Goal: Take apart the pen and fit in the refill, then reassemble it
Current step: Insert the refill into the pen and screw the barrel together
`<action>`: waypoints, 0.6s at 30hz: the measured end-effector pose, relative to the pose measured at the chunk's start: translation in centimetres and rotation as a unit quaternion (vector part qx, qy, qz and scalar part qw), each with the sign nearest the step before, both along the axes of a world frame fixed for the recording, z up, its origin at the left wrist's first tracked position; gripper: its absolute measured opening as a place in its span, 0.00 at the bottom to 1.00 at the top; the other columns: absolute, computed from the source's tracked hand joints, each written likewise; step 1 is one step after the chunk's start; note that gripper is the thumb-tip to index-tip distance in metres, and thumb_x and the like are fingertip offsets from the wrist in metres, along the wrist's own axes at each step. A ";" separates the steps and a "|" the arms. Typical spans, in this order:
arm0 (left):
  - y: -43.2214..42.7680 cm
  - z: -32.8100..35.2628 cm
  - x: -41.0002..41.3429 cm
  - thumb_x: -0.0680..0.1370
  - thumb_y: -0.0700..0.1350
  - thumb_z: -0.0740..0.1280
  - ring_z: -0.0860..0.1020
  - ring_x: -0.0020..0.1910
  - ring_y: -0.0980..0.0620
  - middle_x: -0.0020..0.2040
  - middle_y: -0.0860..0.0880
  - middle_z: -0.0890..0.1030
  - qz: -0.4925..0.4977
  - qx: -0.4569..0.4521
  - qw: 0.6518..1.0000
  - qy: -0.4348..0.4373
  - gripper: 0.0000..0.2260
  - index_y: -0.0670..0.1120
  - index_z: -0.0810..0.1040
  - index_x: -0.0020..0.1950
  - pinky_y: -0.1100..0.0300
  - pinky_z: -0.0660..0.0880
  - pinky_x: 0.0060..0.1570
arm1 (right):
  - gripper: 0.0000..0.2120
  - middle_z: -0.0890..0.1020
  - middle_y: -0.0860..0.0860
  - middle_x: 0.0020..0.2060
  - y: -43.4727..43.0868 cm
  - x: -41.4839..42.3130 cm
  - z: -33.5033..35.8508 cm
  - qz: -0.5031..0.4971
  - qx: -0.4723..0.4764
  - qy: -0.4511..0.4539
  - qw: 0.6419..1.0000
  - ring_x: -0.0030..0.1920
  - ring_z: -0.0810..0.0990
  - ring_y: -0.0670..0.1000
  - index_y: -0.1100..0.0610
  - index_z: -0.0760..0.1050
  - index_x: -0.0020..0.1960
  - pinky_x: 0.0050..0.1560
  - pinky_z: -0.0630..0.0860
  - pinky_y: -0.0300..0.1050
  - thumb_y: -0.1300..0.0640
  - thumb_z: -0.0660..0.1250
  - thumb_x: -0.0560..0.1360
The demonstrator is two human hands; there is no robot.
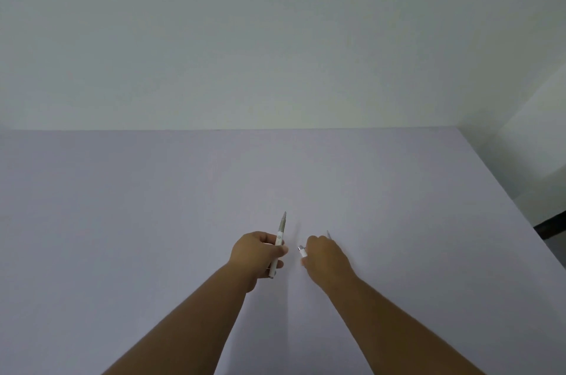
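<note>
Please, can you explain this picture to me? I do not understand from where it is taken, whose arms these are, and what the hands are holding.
There is no machine here. The one picture comes from a camera worn on a person's head, looking forward and down, so the two bare arms are the wearer's own. They reach over a plain pale table that stands against a white wall. The left hand grips a white pen, its grey tip pointing away from the person. The right hand is closed on a second white pen piece; a thin grey point shows past its knuckles, but the hand hides most of it. I can see nothing else lying on the table.
</note>
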State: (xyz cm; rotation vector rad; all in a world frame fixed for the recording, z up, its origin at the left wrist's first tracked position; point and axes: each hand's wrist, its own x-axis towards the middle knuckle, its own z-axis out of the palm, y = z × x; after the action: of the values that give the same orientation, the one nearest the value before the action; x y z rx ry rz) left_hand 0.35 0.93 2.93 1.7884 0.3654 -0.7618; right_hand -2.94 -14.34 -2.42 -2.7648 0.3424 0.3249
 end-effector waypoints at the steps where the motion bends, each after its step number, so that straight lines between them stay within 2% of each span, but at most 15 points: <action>1: 0.0 -0.1 -0.1 0.71 0.40 0.74 0.83 0.34 0.49 0.40 0.45 0.83 0.004 -0.006 1.000 0.007 0.07 0.42 0.80 0.47 0.57 0.80 0.33 | 0.10 0.79 0.56 0.51 0.0 0.0 -0.1 -0.002 -0.002 -0.002 1.000 0.52 0.78 0.55 0.60 0.73 0.52 0.44 0.72 0.44 0.53 0.60 0.78; 6: 0.1 0.3 -0.4 0.69 0.38 0.75 0.83 0.34 0.48 0.41 0.44 0.84 0.006 -0.022 1.000 0.018 0.10 0.41 0.80 0.48 0.57 0.80 0.33 | 0.09 0.80 0.56 0.47 -0.6 0.0 0.1 -0.019 0.012 0.019 1.000 0.48 0.79 0.57 0.61 0.74 0.48 0.41 0.68 0.43 0.56 0.59 0.77; 8: 0.1 0.6 -0.6 0.69 0.38 0.75 0.83 0.34 0.48 0.41 0.44 0.84 0.002 -0.028 0.999 0.017 0.10 0.40 0.79 0.49 0.56 0.80 0.33 | 0.09 0.78 0.54 0.37 -1.0 0.2 0.6 -0.029 0.031 0.035 0.999 0.41 0.78 0.55 0.60 0.74 0.42 0.38 0.67 0.43 0.56 0.60 0.76; 10: 0.0 0.8 -0.7 0.69 0.38 0.74 0.83 0.34 0.48 0.41 0.44 0.83 -0.007 -0.033 0.999 0.018 0.10 0.40 0.79 0.48 0.56 0.80 0.34 | 0.14 0.73 0.52 0.27 -1.3 0.4 1.3 -0.085 0.110 0.025 0.990 0.30 0.73 0.52 0.58 0.71 0.32 0.35 0.67 0.42 0.54 0.62 0.74; 11: -0.1 1.0 -0.8 0.69 0.38 0.74 0.83 0.34 0.48 0.40 0.44 0.83 -0.015 -0.035 0.999 0.019 0.09 0.40 0.79 0.48 0.56 0.80 0.34 | 0.14 0.74 0.52 0.26 -1.4 0.6 1.9 -0.132 0.186 0.007 0.974 0.28 0.72 0.51 0.58 0.72 0.30 0.34 0.69 0.43 0.54 0.62 0.73; 12: -0.2 1.1 -0.9 0.69 0.38 0.74 0.83 0.34 0.48 0.40 0.44 0.83 -0.025 -0.036 0.999 0.021 0.08 0.41 0.79 0.46 0.56 0.80 0.34 | 0.14 0.77 0.53 0.26 -1.5 0.9 2.6 -0.187 0.276 -0.020 0.943 0.28 0.74 0.50 0.58 0.75 0.29 0.35 0.71 0.43 0.55 0.63 0.72; 15: -0.4 1.5 -1.2 0.69 0.37 0.74 0.83 0.33 0.49 0.38 0.45 0.83 -0.051 -0.034 0.998 0.026 0.06 0.43 0.80 0.43 0.56 0.81 0.34 | 0.13 0.82 0.51 0.28 -1.9 1.9 4.7 -0.311 0.507 -0.094 0.798 0.30 0.79 0.48 0.56 0.80 0.30 0.37 0.77 0.42 0.60 0.64 0.71; 16: -0.4 1.5 -1.4 0.69 0.38 0.74 0.83 0.33 0.50 0.38 0.45 0.83 -0.057 -0.032 0.998 0.026 0.06 0.42 0.80 0.44 0.56 0.81 0.34 | 0.12 0.83 0.51 0.30 -2.1 2.3 5.3 -0.324 0.551 -0.105 0.762 0.32 0.79 0.48 0.56 0.81 0.32 0.36 0.77 0.41 0.61 0.64 0.71; 18: -0.5 1.7 -1.6 0.69 0.38 0.75 0.83 0.33 0.50 0.38 0.45 0.83 -0.065 -0.033 0.997 0.028 0.08 0.42 0.80 0.45 0.57 0.81 0.34 | 0.09 0.83 0.54 0.33 -2.3 2.7 6.3 -0.328 0.598 -0.106 0.724 0.35 0.80 0.49 0.58 0.80 0.37 0.35 0.77 0.40 0.62 0.64 0.73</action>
State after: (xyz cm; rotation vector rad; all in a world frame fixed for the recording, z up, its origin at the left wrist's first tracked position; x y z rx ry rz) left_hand -1.22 0.39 4.67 1.7437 0.2592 -0.9063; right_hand -0.24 -16.68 3.85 -1.2579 0.6977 -0.0081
